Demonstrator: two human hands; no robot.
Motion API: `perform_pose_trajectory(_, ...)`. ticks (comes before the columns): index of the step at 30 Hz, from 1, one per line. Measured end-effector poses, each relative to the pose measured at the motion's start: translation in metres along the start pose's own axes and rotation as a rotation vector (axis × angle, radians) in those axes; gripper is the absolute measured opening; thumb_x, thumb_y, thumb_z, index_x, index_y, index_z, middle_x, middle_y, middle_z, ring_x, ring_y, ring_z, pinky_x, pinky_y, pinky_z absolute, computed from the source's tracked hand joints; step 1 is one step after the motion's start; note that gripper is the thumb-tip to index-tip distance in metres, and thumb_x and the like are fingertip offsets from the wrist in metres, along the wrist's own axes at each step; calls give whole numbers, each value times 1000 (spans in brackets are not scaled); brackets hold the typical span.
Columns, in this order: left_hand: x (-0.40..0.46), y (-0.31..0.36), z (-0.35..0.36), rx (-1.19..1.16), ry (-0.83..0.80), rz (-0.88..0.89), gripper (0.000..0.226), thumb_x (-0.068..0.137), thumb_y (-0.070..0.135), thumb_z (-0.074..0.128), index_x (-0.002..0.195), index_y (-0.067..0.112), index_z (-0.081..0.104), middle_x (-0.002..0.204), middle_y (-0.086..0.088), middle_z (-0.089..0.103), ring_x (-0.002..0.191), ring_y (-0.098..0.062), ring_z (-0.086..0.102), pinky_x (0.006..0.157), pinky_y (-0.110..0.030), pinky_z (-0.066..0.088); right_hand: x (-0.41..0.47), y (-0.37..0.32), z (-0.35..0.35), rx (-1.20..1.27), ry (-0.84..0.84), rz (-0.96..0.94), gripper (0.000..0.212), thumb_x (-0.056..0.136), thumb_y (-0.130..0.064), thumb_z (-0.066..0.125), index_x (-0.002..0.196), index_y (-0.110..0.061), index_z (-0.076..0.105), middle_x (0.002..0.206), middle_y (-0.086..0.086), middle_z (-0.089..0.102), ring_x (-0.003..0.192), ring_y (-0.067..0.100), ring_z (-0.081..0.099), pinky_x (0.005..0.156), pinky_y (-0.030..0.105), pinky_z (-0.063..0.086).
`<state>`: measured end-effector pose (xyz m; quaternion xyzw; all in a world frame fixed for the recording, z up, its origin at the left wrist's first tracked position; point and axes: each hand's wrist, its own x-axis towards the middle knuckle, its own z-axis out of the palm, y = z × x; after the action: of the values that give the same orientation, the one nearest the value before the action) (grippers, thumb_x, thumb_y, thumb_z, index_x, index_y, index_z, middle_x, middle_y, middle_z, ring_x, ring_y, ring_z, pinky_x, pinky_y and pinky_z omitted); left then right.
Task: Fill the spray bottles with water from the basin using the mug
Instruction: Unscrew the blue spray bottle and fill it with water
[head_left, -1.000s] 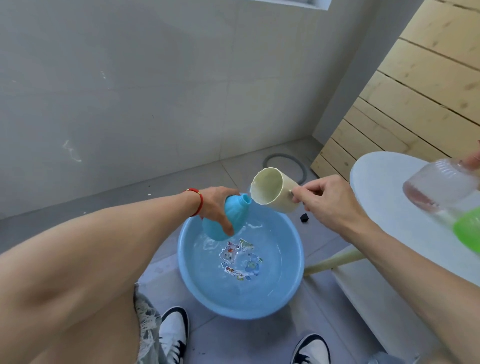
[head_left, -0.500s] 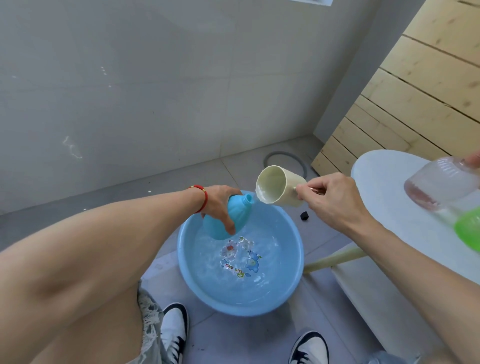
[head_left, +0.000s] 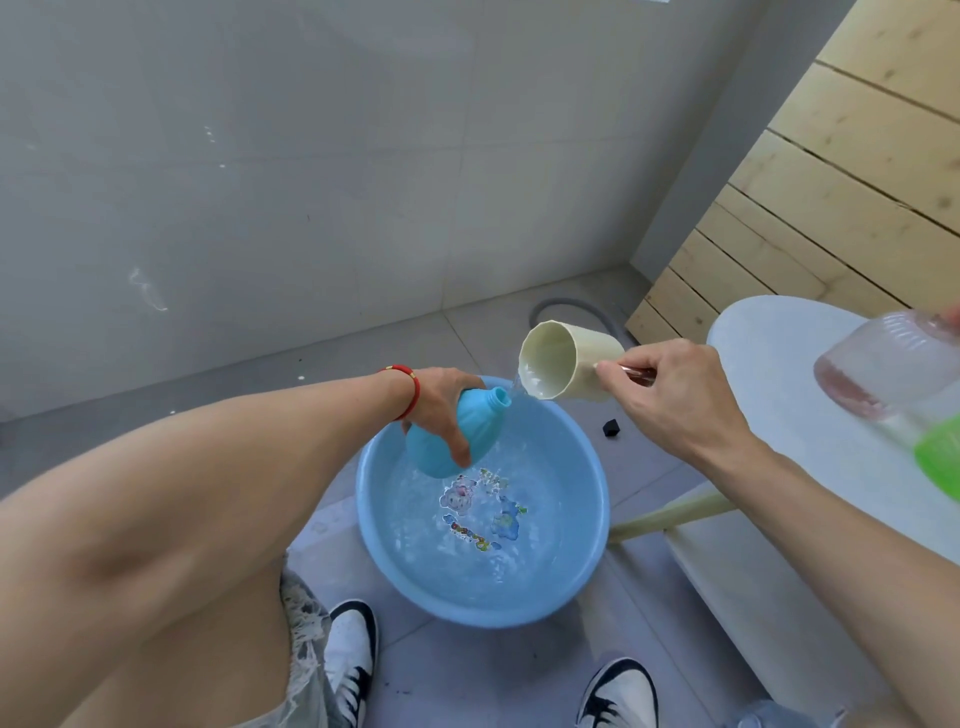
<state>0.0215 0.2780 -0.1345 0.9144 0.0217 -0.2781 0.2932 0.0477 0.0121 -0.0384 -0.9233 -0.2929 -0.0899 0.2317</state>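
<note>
My left hand grips a blue spray bottle with no cap, tilted over the far rim of the blue basin, which holds water. My right hand holds the cream mug by its handle. The mug is tipped sideways with its lip just above the bottle's open neck, and a thin stream of water runs from it toward the neck.
A white round table stands at right, with a clear pinkish bottle and a green bottle near its edge. A grey hose and a small black object lie on the tiled floor. My shoes stand below the basin.
The mug has tipped further and moved slightly right and up; water now runs out of it. The blue bottle stays held over the basin.
</note>
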Motion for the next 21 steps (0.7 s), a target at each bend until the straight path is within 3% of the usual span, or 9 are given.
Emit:
perform_pose_trajectory(10,7,1,3,4,-18,-3,74,55,34,100,117,38,60,107,9,64,99,-21,69,65,-51,66,0,1,0,-73,19,-111,52,93,-23,64,52,-15,34,52,7,30,53,22,26,50,25,24)
perform_pose_trajectory(13,8,2,4,4,-18,-3,74,55,36,100,116,41,58,107,10,64,100,-21,68,65,-51,66,0,-1,-1,-82,30,-139,54,93,-21,64,53,-21,28,53,3,27,54,23,25,50,28,26)
perform_pose_trajectory(18,8,3,4,-3,-25,-3,75,57,35,100,118,40,58,107,11,63,101,-21,67,67,-51,66,0,0,0,-107,48,-182,49,92,-19,64,54,-16,35,51,6,34,53,27,32,49,32,26)
perform_pose_trajectory(21,8,2,4,2,-27,5,74,56,35,100,117,38,59,108,8,64,100,-21,68,66,-51,66,1,2,3,-134,59,-203,46,92,-26,58,54,-17,33,51,4,36,55,29,36,50,34,25)
